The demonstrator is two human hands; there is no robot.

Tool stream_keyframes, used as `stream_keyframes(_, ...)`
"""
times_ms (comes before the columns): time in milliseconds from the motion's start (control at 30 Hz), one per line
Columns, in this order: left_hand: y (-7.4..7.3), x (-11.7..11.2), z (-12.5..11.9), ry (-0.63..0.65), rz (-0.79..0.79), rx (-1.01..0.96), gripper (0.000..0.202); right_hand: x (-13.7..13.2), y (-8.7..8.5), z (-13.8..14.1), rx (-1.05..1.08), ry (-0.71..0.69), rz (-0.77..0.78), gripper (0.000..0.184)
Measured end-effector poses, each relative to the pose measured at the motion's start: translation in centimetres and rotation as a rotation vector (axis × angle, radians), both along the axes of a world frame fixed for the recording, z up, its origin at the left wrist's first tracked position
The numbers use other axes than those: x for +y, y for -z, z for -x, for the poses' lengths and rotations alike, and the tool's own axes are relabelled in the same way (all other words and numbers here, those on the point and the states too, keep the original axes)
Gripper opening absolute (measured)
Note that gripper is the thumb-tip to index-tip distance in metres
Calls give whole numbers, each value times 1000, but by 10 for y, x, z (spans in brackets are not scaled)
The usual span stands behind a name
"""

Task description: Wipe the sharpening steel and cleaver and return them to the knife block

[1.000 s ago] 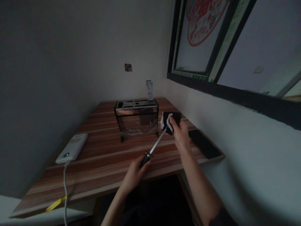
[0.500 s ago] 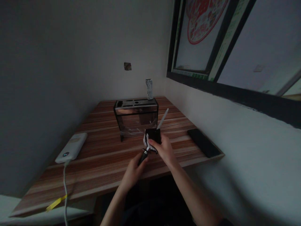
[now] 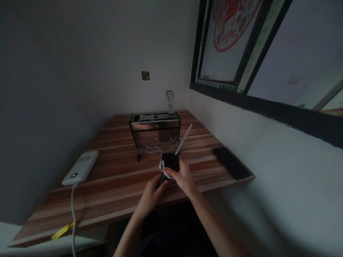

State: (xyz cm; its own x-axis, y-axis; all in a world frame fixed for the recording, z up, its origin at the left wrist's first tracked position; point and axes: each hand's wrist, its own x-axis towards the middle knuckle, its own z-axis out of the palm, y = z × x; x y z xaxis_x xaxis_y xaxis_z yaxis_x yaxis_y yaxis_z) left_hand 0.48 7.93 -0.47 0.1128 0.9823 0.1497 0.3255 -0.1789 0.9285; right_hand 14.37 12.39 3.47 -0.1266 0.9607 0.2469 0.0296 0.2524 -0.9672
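Fingers wrapped, my left hand is closed on the dark handle of a slim tool; its tip is hidden at the box. My right hand grips a small black box with its thumb across the near face. White, soft-looking material bulges from the left side of the box. A thin pale tube slants up to the right out of its top. Just behind the hands stands a clear-sided tank with a black frame and a slotted top.
A silvery upright packet rises at the tank's back right corner. On the left of the wood-grain table lies a white power bank with a cable over the front edge. A black phone lies at the right edge by the wall.
The box and my right hand have come lower and slightly left, closer to my left hand. The metal collar of the tool, visible before, is now covered.
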Motion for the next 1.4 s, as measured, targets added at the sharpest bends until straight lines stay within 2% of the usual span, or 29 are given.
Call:
stream_keyframes(233, 0, 0, -1, -9, 30, -2, 37, 2, 6, 2, 2, 28, -40, 35)
stream_keyframes(433, 3, 2, -3, -8, 52, -49, 35, 8, 3, 0, -1, 45, -92, 36)
stream_keyframes(633, 4, 2, -4, -7, 65, -38, 34, 16, -8, -10, 19, 78, -115, 33)
stream_keyframes(767, 1, 1, -4, 3, 70, -21, 36, 24, -18, -20, 8, 148, -133, 34)
stream_keyframes(933, -2, -1, -3, 13, 61, 27, 40, 37, -32, -36, 52, 169, -145, 35)
stream_keyframes(1067, 0, -1, -3, 18, 51, 60, 42, 52, -37, -52, 36, 262, -216, 33)
stream_keyframes(1400, -11, -5, -5, 78, 61, 60, 38, 75, -47, -79, 241, 333, -266, 32)
